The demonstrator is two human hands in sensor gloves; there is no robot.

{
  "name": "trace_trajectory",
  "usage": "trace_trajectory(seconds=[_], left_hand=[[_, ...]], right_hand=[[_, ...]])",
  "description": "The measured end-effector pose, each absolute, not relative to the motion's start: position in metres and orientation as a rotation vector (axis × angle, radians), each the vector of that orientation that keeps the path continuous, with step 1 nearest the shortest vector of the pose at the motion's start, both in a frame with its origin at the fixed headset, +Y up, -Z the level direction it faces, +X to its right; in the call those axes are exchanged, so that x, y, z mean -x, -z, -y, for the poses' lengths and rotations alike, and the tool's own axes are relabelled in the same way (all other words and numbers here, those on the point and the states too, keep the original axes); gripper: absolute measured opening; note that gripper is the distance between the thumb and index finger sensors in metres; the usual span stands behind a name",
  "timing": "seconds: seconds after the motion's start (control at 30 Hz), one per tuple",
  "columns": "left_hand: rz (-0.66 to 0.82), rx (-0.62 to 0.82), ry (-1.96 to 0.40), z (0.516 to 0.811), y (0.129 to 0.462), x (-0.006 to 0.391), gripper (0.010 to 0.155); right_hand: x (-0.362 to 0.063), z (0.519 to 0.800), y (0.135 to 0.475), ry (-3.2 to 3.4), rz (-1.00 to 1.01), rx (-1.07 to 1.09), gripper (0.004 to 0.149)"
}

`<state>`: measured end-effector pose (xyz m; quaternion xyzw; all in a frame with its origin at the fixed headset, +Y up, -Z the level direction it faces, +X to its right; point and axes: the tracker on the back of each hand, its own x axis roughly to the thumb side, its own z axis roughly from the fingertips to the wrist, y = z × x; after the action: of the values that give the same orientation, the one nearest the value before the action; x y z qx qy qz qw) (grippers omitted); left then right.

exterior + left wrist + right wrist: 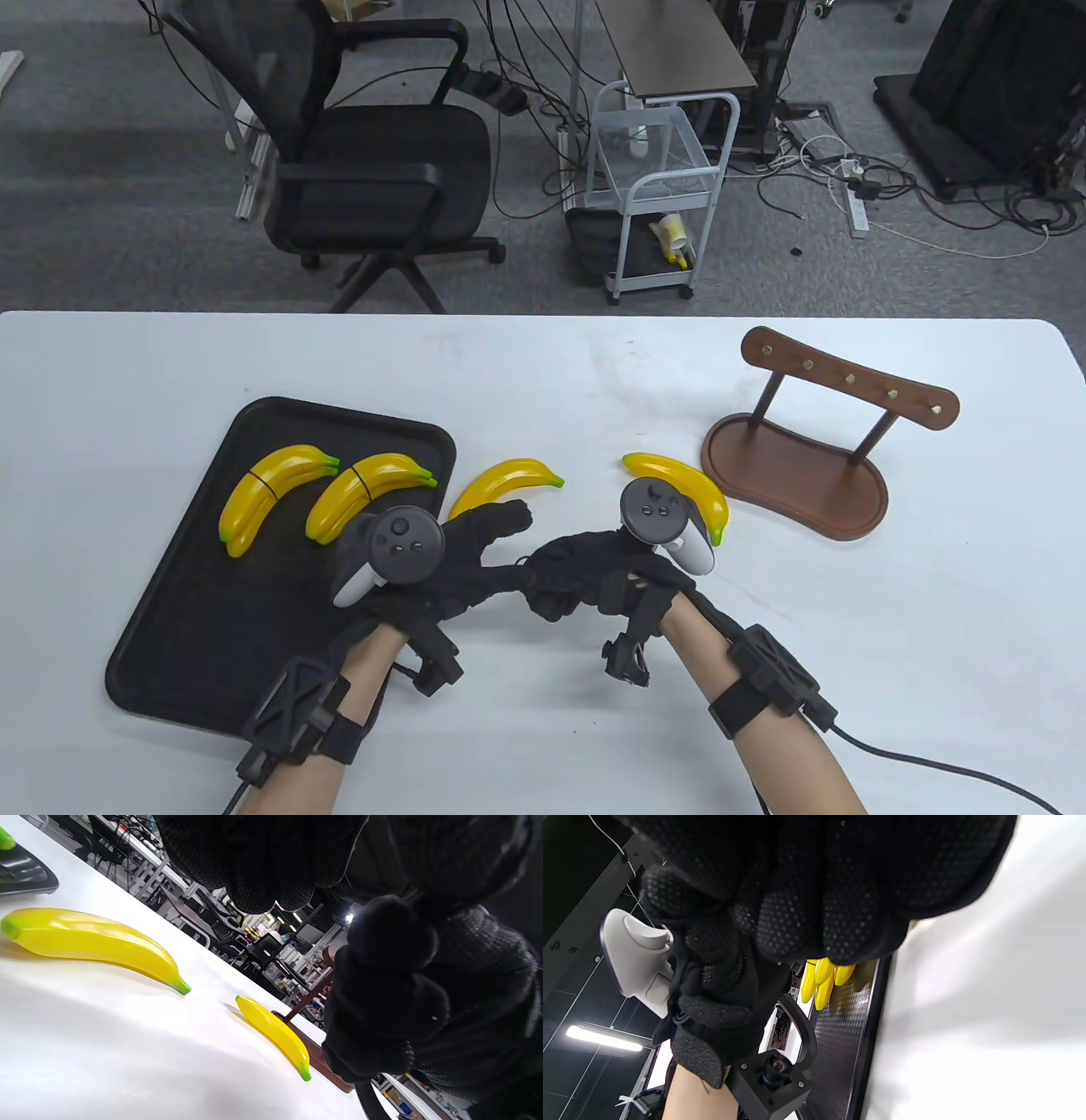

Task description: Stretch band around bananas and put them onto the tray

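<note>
Two banded banana pairs (276, 492) (365, 492) lie on the black tray (170, 594). One loose banana (506, 484) lies on the table just right of the tray; a second loose banana (691, 492) is partly hidden behind my right tracker. My left hand (496, 552) reaches right with its fingers stretched out, the index tip near the first loose banana. My right hand (568, 581) is curled in a fist against the left fingertips. A thin dark strand, apparently the band (521, 559), shows where the hands meet. The left wrist view shows both loose bananas (93, 942) (275, 1033) and the right fist (390, 1005).
A wooden stand (797, 475) with a curved top bar stands right of the second banana. In the right wrist view the tray (844, 1035) and a banded pair (823, 982) lie beyond my curled fingers (806, 899). An office chair and a cart stand past the table's far edge.
</note>
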<state>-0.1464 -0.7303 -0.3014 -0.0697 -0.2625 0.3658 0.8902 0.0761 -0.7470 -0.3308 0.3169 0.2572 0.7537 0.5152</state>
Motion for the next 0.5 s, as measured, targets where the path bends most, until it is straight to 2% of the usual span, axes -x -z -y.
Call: trace_trajectory(seconds=[0.2, 0.5], left_hand=[[0.565, 0.14, -0.751, 0.7279, 0.3001, 0.1438, 0.08], [0.567, 0.16, -0.878, 0.7258, 0.302, 0.1489, 0.077]], right_hand=[[-0.0735, 0.7464, 0.33, -1.865, -0.583, -0.745, 0.037], [-0.0797, 0.7379, 0.3314, -2.024, -0.375, -0.682, 0.037]])
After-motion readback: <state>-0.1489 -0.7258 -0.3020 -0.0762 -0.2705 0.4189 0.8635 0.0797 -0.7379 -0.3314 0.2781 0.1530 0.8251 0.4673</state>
